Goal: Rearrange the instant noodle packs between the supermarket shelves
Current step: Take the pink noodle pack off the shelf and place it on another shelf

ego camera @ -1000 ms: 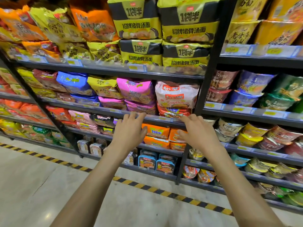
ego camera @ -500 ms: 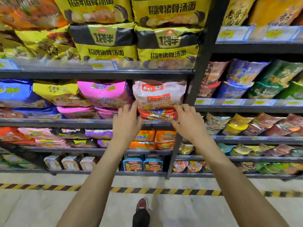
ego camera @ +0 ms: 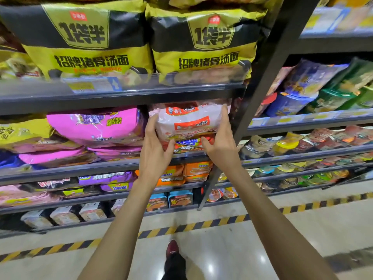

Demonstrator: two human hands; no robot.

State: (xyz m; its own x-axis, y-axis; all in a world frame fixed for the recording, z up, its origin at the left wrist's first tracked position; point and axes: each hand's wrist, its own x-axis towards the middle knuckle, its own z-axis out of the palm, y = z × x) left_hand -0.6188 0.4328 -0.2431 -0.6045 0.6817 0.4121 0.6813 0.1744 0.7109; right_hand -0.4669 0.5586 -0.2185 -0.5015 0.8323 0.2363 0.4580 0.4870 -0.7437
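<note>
Hands check: my left hand (ego camera: 155,148) and right hand (ego camera: 221,144) grip opposite ends of the white noodle pack (ego camera: 187,123), long axis sideways, just left of the black upright (ego camera: 268,77), both equally close.

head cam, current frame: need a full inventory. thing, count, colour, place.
white-and-red noodle pack: 1, white with red labels, middle shelf, top of a stack
red pack: 1, red, directly under it
black-and-yellow packs: 2, black and yellow, shelf above, side by side
pink packs: several, pink, middle shelf, left of the white-and-red noodle pack
orange packs: several, orange, shelf below
purple packs: several, purple, left of the orange ones
bowl noodles: many, mixed colours, right bay
shelf upright: 1, black, between the bays
hazard tape: yellow and black, floor by the shelf base
shoe: 1, dark red, floor
left hand: 1, bare, grips the pack's left side
right hand: 1, bare, grips its right side
</note>
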